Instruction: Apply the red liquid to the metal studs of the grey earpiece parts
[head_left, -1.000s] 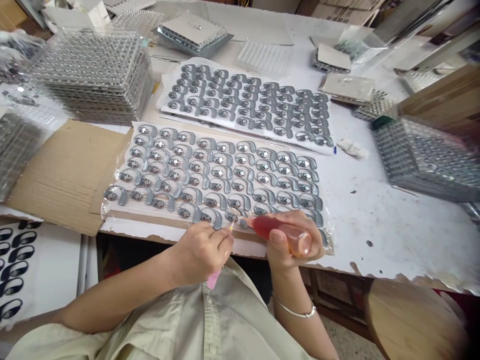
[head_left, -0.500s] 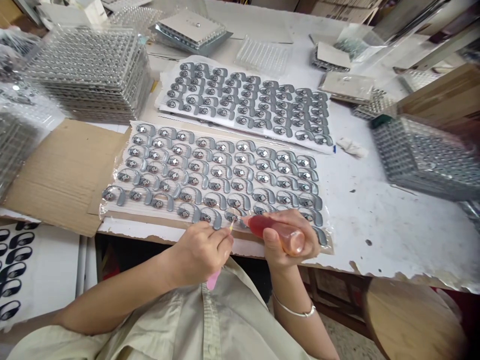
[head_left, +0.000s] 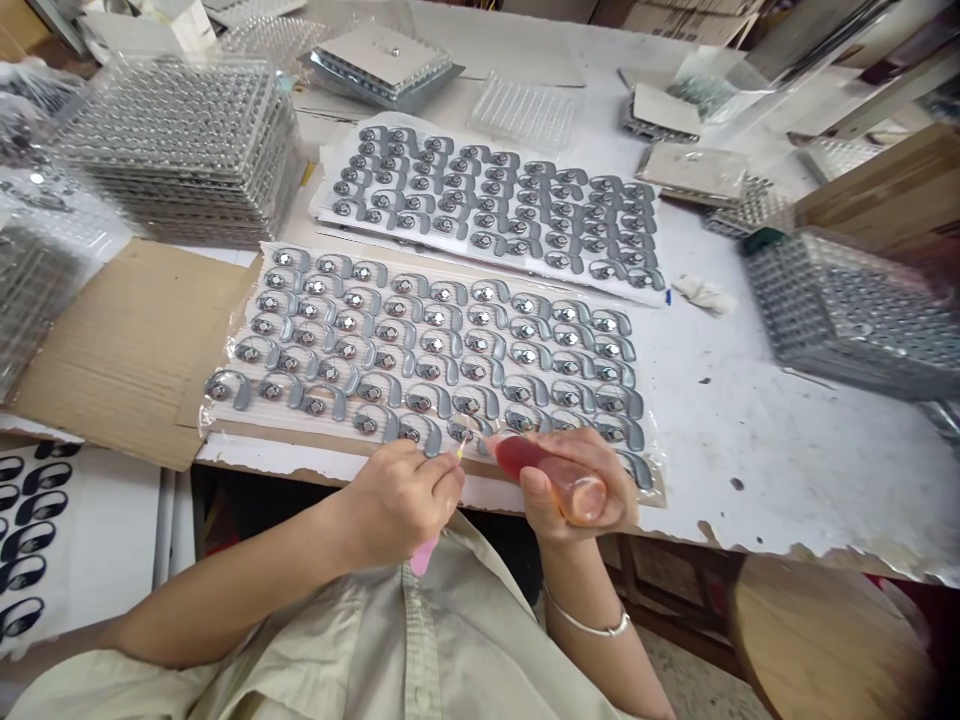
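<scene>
My left hand (head_left: 397, 505) is closed round a thin tool with a pink handle (head_left: 424, 556). Its narrow yellowish tip points at a grey hook-shaped piece (head_left: 463, 432) with a shiny round stone-like centre, in the sheet's front row. My right hand (head_left: 606, 462) grips a soft squeeze bottle (head_left: 551, 478) of reddish-orange liquid, tilted with its fine nozzle toward that same piece. Whether either tip touches the piece is too small to tell. Several rows of matching pieces lie on the film-covered near sheet (head_left: 251, 425).
Behind lies a second sheet (head_left: 326, 205) of similar pieces. Stacked clear trays (head_left: 172, 140) stand at the back left, with flat cardboard (head_left: 127, 340) in front. More packed trays (head_left: 855, 315) sit at the right. A round wooden stool (head_left: 817, 640) is below the table's chipped front edge.
The bottle and my right hand have shifted slightly down, and the nozzle shows more clearly over the piece. My left hand with the pink tool has barely moved.
</scene>
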